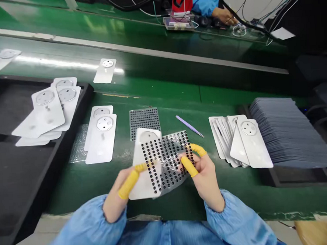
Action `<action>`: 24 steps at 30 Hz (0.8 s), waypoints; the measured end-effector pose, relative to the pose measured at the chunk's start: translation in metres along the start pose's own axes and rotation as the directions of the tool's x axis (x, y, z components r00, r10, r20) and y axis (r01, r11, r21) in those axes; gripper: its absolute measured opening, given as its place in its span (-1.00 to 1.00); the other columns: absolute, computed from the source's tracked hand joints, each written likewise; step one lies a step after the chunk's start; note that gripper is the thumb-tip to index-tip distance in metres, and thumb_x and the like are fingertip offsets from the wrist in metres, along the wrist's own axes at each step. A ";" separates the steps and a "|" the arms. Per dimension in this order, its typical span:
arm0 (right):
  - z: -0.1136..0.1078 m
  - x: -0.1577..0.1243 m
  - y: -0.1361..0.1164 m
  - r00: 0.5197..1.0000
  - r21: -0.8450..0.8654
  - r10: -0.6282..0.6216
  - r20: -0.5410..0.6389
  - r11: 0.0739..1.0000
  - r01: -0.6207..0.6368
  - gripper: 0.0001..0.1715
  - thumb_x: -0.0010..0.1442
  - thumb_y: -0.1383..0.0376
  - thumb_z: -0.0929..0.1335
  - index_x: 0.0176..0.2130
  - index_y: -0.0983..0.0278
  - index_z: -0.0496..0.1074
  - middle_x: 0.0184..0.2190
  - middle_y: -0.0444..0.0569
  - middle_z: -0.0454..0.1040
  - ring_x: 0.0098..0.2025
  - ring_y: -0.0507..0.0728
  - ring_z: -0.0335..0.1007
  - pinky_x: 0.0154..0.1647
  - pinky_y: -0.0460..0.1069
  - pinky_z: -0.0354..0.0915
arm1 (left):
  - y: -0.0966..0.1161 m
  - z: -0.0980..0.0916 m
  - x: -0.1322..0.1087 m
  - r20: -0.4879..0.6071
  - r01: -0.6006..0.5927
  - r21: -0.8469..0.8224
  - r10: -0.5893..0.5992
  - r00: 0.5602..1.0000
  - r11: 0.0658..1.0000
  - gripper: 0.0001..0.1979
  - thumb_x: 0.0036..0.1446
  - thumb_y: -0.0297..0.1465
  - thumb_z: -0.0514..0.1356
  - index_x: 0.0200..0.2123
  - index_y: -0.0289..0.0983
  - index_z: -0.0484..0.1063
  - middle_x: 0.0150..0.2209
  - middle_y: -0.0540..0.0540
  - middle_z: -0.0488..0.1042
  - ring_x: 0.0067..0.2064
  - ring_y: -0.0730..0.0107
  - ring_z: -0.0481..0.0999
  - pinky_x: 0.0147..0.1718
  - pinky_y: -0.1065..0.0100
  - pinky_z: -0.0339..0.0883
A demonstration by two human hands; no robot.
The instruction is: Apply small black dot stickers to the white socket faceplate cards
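A clear sheet with rows of small black round pads is held up, bent, over a white plate with a round recess near its top. My right hand pinches the sheet's right side between thumb and forefinger, both in yellow finger cots. At the left edge my left hand, also in yellow cots, has thumb and forefinger close together on the sheet; the fingertips are blurred. Behind the plate lies a second sheet of black pads. Lilac tweezers rest to the right of it.
White plates lie on bubble wrap at left; more are piled on a black tray. To the right, several white plates overlap beside a stack of dark grey sheets. Across the bench a co-worker's hand shows.
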State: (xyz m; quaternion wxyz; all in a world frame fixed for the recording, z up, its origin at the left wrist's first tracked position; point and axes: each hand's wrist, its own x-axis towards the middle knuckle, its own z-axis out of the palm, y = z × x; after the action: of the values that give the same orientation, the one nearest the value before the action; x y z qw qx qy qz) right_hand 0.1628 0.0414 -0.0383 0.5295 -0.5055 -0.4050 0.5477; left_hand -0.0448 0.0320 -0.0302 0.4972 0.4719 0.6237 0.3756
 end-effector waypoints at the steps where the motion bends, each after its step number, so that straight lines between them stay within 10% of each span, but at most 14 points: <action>1: 0.002 -0.002 0.004 0.998 -0.058 -0.057 0.015 0.997 0.057 -0.65 0.20 0.26 0.35 -0.03 0.21 0.23 -0.35 -0.11 0.56 -0.48 0.02 0.51 -0.48 -0.09 0.47 | -0.002 0.008 -0.006 0.070 0.070 -0.088 -0.064 0.995 0.994 -0.56 0.04 -0.06 0.22 -0.26 -0.34 0.59 -0.41 -0.20 0.63 -0.47 0.15 0.62 -0.55 0.30 0.52; 4: 0.002 -0.007 0.013 0.952 -0.397 -0.305 0.010 0.873 0.283 -0.49 0.20 0.33 0.34 0.12 0.21 0.18 -0.10 0.04 0.49 -0.09 0.14 0.50 -0.14 0.07 0.48 | 0.002 0.024 -0.011 0.212 0.223 -0.234 -0.175 0.962 0.946 -0.64 -0.01 -0.17 0.31 -0.27 -0.35 0.58 -0.37 -0.20 0.63 -0.44 0.21 0.61 -0.51 0.34 0.51; 7: 0.001 -0.010 0.011 0.803 -0.661 -0.567 0.183 0.533 0.528 -0.51 0.13 0.45 0.37 0.06 0.22 0.31 0.02 0.09 0.40 0.10 0.20 0.32 0.11 0.22 0.29 | 0.006 0.028 -0.012 0.202 0.214 -0.240 -0.167 0.965 0.947 -0.68 0.01 -0.23 0.30 -0.25 -0.37 0.55 -0.33 -0.18 0.62 -0.39 0.24 0.60 -0.43 0.33 0.51; 13: 0.009 -0.007 0.002 0.618 -0.524 -0.515 0.594 0.335 0.783 -0.76 0.20 0.53 0.26 -0.12 0.36 0.37 -0.21 0.13 0.47 -0.13 0.15 0.40 -0.01 0.18 0.40 | -0.004 0.028 -0.016 0.185 -0.105 0.052 0.094 0.978 0.993 -0.79 0.06 -0.42 0.18 -0.24 -0.38 0.51 -0.34 -0.15 0.59 -0.34 0.24 0.57 -0.36 0.33 0.46; 24: 0.002 -0.011 0.032 0.706 -0.494 -0.479 0.521 0.506 0.707 -0.61 0.25 0.49 0.22 0.07 0.35 0.25 -0.14 0.14 0.45 -0.08 0.13 0.42 -0.11 0.04 0.48 | -0.016 0.030 -0.016 0.216 -0.336 0.331 0.276 0.937 0.882 -0.84 0.05 -0.54 0.05 -0.38 -0.34 0.43 -0.47 -0.13 0.53 -0.46 0.29 0.54 -0.50 0.40 0.38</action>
State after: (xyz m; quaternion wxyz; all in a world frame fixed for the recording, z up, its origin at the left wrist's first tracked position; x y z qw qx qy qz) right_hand 0.1542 0.0267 -0.0676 0.3975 -0.3902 -0.8008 0.2202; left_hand -0.0178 0.0123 -0.0476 0.3848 0.6772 0.5571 0.2881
